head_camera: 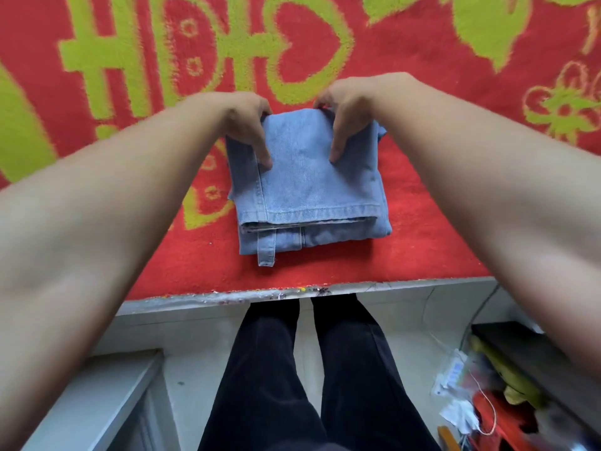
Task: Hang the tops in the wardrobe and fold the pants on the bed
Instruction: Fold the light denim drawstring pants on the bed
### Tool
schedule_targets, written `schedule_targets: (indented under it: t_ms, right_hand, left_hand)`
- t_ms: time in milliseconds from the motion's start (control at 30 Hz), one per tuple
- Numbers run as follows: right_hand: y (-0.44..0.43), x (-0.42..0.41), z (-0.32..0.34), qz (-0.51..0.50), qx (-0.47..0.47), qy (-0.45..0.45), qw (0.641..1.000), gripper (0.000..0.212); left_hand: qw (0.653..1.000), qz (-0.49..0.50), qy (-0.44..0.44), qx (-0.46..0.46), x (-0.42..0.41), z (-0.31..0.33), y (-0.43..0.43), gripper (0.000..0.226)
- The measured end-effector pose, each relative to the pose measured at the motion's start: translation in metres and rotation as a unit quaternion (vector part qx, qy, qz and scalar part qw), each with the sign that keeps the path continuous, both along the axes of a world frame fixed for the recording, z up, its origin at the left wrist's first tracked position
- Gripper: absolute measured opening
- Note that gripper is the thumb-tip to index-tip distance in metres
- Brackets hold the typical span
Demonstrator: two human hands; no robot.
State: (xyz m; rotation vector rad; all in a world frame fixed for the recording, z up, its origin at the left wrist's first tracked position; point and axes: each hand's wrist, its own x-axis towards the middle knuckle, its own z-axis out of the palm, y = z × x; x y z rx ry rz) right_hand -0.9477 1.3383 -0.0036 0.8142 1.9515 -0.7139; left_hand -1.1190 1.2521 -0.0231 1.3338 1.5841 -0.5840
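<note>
Light blue denim pants [309,187], folded into a compact square bundle, lie on the bed [422,242] near its front edge, on a red fuzzy blanket with lime-green pattern [136,60]. Hem stitching runs across the top layer near the front; a belt loop or strap end pokes out underneath on the near side. The left hand [247,125] sits at the far left corner of the bundle, thumb pressed flat on the top layer, fingers curled over the far edge. The right hand [344,115] mirrors it at the far right corner, thumb down on the denim, fingers wrapped over the far fold. Each grip is closed on the far edge of the pants, pinching the layers. Both bare forearms reach in from the lower corners. Below the bed edge, the person's legs in black trousers [325,369] stand on a pale floor [201,336]. Lower right, blurred clutter [481,402]: red and yellow items, white packets, a thin cord. Lower left, a grey-white furniture edge [97,395], type unclear.
</note>
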Motion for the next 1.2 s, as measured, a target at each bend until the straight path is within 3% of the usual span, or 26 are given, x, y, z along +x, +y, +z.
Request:
schedule_targets:
  t_ms: [200,333,500,633,767,933,1000,1100,1200]
  right_hand:
    - [-0.017,0.001,0.005,-0.023,0.013,0.002,1.0,0.094]
    - [-0.044,0.016,0.03,-0.038,0.053,-0.003,0.998,0.073]
    - [-0.079,0.031,0.095,-0.007,0.18,0.071,0.981,0.052]
    - [-0.083,0.019,0.186,0.011,0.308,0.143,0.94,0.081]
    - [-0.075,-0.004,0.295,0.001,0.43,0.265,0.863,0.067]
    - [-0.089,-0.017,0.43,0.065,0.464,0.327,0.821,0.031]
    - [-0.105,-0.013,0.458,0.093,0.476,0.348,0.802,0.043]
    - [-0.135,-0.005,0.482,0.136,0.456,0.37,0.798,0.057]
    - [-0.178,0.003,0.496,0.192,0.398,0.427,0.789,0.039]
  left_hand:
    - [0.998,0.012,0.006,0.054,0.013,0.0,-0.013,0.084]
    - [0.992,-0.008,0.036,0.119,0.03,0.017,-0.047,0.077]
    - [0.969,-0.026,0.093,0.226,0.035,0.089,-0.082,0.08]
    - [0.916,0.007,0.165,0.364,0.019,0.181,-0.088,0.089]
    - [0.834,0.02,0.242,0.496,-0.004,0.292,-0.089,0.079]
    - [0.801,0.085,0.307,0.507,0.0,0.44,-0.122,0.053]
    - [0.78,0.115,0.344,0.51,0.011,0.474,-0.149,0.04]
    - [0.764,0.147,0.385,0.495,0.033,0.501,-0.198,0.037]
    - [0.757,0.181,0.423,0.464,0.058,0.514,-0.256,0.037]
